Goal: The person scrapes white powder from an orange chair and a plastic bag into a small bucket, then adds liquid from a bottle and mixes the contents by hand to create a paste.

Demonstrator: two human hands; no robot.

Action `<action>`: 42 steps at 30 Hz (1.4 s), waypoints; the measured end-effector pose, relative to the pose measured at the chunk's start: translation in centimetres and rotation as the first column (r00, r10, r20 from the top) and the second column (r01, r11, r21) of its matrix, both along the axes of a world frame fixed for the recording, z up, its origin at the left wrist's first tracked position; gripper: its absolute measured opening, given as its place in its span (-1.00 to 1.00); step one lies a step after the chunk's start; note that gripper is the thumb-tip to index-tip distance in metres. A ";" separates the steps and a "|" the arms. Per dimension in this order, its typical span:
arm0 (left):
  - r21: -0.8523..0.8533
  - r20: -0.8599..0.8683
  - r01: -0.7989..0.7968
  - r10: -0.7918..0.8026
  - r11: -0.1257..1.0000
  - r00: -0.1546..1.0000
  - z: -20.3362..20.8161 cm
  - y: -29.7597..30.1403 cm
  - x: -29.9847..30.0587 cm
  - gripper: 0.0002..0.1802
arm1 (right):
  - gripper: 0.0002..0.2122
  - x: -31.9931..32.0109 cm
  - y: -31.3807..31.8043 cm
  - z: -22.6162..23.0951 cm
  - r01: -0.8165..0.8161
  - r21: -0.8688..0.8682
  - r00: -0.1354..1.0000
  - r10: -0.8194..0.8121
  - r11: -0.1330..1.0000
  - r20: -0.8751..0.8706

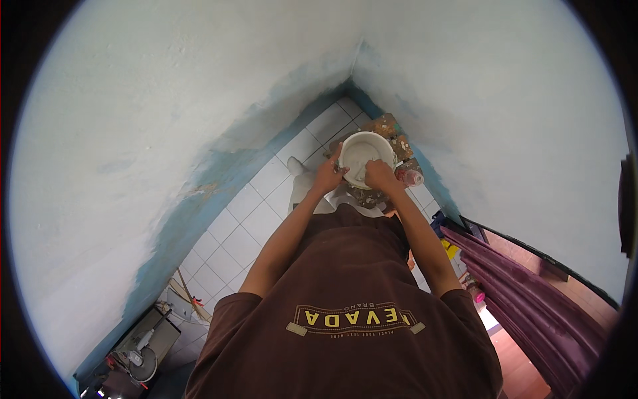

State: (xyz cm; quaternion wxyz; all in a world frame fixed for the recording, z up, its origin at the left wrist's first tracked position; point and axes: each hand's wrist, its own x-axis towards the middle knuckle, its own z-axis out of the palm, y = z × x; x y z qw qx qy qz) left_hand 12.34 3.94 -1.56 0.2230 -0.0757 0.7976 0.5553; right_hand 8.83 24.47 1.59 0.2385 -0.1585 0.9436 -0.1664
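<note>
The left hand (327,177) grips the white bowl (362,149) at its nine o'clock rim; the right hand (381,175) is closed on a pale cloth (363,174) at five o'clock. Best to brace the rim while wiping. Bowl sits on the stained tabletop (389,126) in the corner.

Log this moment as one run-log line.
left hand: gripping white bowl rim | right hand: inside bowl | bowl: over speckled stand, room corner

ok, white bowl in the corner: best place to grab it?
Grip the white bowl by its rim, from the near left side, where the left hand already holds it. It sits mouth-up, so the rim is exposed; walls crowd the far side, and the right hand fills the inside.
</note>
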 end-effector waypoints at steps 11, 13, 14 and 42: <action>-0.022 -0.054 0.008 -0.009 1.000 0.998 -0.6 0.1 0.0 -0.06 | -0.83 -2.4 -0.1 -1.1 0.191 0.013 0.966 -0.186 0.982 -0.180; -0.030 -0.049 0.012 -0.013 0.999 0.999 0.0 0.1 -0.1 -0.06 | -0.82 -1.8 0.7 -0.1 0.182 0.032 0.976 -0.177 0.983 -0.124; -0.032 -0.047 0.019 -0.021 0.999 0.999 0.3 0.2 -0.1 -0.07 | -0.80 -1.4 0.8 0.6 0.176 0.055 0.982 -0.172 0.983 -0.073; 0.171 0.036 -0.054 0.049 0.984 0.998 1.8 0.5 -0.4 -0.03 | -0.84 -1.6 -2.6 -3.1 0.156 -0.113 0.978 -0.169 0.981 -0.124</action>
